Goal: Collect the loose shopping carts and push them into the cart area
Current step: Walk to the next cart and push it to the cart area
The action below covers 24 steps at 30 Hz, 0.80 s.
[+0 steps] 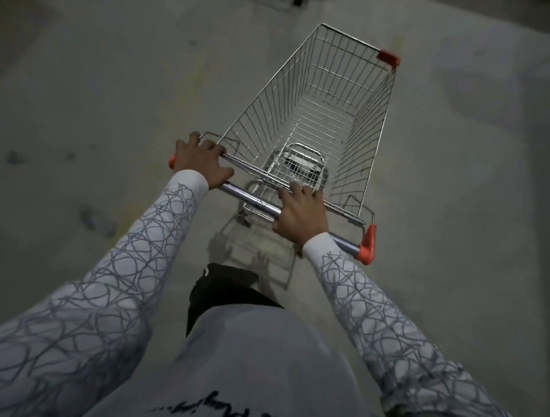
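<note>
A silver wire shopping cart (369, 125) with orange corner caps stands right in front of me, angled up and to the right, its basket empty. Its handle bar (253, 198) is blue-grey metal with orange ends. My left hand (199, 160) is wrapped over the bar's left end. My right hand (300, 214) grips the bar toward its right side, a short way in from the orange end cap (367, 245). The folded child seat flap (297, 166) sits just behind the bar.
Bare grey concrete floor (104, 104) spreads around the cart, with dark stains at the left. A dark shape shows at the top edge (297, 2). My patterned sleeves and grey shirt fill the bottom of the view.
</note>
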Motion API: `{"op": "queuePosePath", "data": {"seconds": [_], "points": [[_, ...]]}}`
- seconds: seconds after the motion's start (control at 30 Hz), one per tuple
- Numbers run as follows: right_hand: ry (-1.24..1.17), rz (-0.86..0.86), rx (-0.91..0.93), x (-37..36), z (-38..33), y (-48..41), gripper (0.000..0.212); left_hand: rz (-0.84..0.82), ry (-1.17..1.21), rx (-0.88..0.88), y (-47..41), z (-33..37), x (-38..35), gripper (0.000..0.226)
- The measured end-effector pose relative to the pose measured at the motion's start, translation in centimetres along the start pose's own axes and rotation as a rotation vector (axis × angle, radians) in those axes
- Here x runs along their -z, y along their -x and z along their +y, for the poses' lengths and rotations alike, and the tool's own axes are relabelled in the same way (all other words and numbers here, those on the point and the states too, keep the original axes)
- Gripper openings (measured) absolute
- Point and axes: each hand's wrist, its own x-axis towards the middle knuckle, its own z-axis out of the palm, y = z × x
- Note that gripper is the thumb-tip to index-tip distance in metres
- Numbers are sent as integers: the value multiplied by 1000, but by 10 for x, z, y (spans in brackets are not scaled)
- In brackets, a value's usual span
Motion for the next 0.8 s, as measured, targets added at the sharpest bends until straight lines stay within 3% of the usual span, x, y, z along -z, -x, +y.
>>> {"op": "queuePosePath", "data": {"seconds": [0.13,0.23,0.53,0.8], "points": [[-33,28,106,24,-32,-74,91,-8,52,104,-34,-61,4,64],[-40,0,203,41,-62,-133,82,-15,80,194,-58,-114,6,65],[21,-50,467,79,-153,-305,91,-34,240,462,-98,-251,7,71],[61,-86,748,101,-272,-453,87,8,318,712,-129,-381,3,63]]}}
